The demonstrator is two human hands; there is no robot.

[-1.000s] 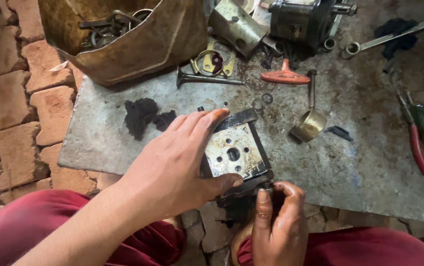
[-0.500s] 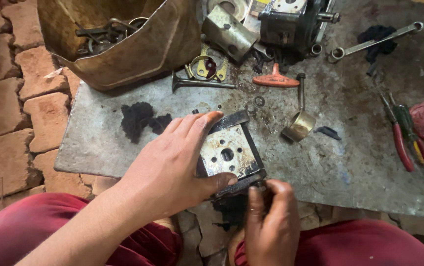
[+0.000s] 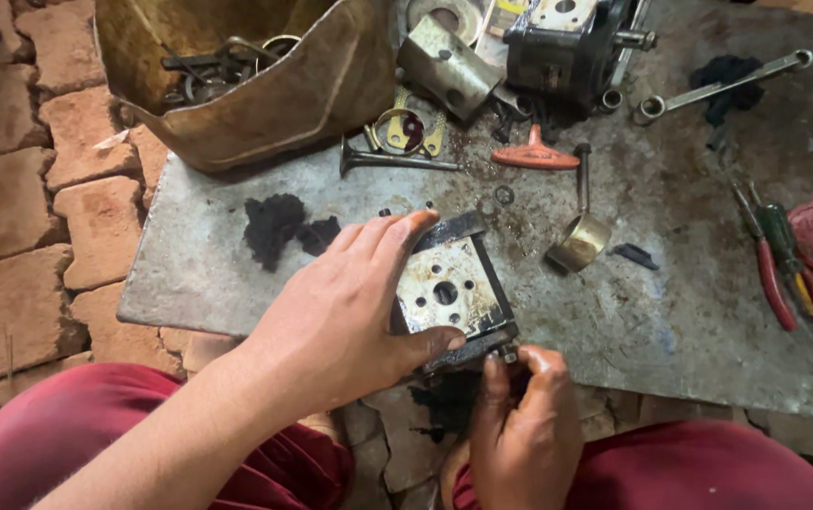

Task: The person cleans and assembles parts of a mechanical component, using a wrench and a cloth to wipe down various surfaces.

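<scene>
Grey-black metal, oily: a square pump block [image 3: 449,295] with a pale plate face sits at the near edge of the steel sheet [image 3: 671,312], which serves as the bench. The face shows a central bore ringed by small bolt holes, and those holes look empty, so by my reading the block is part-stripped or not yet bolted up. Work at its near corner looks unfinished.

Left hand [image 3: 336,316] lies over the block's left side. Its fingers [image 3: 397,236] stretch along the far-left edge and the thumb presses the near edge, clamping the block steady against the sheet.

Right hand [image 3: 520,425] sits just below the block's near-right corner, off the sheet's edge. Its fingertips [image 3: 539,359] are pinched together on something small at that corner, maybe a bolt or stud; too dark to tell which. The block is thus held between the two hands, touching both.

Relative to the block: a brass-coloured cup on a rod [image 3: 578,238] lies just to the right, a red T-handle tool [image 3: 534,156] beyond it, red-handled pliers [image 3: 770,269] well to the right, a worn bag of parts [image 3: 237,85] to the far left, and a black oily rag [image 3: 279,227] near the left.
</scene>
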